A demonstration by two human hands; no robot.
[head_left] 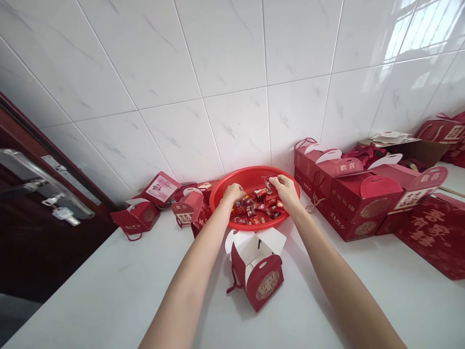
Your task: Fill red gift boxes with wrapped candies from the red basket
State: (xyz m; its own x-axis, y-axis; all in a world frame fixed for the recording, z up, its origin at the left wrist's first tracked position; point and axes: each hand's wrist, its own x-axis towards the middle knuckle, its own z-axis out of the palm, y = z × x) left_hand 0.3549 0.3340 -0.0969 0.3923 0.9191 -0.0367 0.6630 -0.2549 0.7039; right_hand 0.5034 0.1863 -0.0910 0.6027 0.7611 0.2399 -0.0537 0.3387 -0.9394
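Note:
A red plastic basket (250, 170) full of small red-wrapped candies (259, 206) stands against the tiled wall. My left hand (234, 193) is over its left side, fingers curled together, and what they hold, if anything, is hidden. At the right side, my right hand (285, 191) pinches a wrapped candy (269, 185) above the pile. Between my forearms, in front of the basket, sits a red gift box (259, 276) with its flaps up, its white inside showing and a red cord hanging from its left side.
Several red gift boxes (356, 194) are stacked at the right, near an open carton (417, 150) of red ribbons. More small boxes (140, 216) stand left of the basket. A dark door with a handle and keys (65, 214) borders the white table (145, 276) at left.

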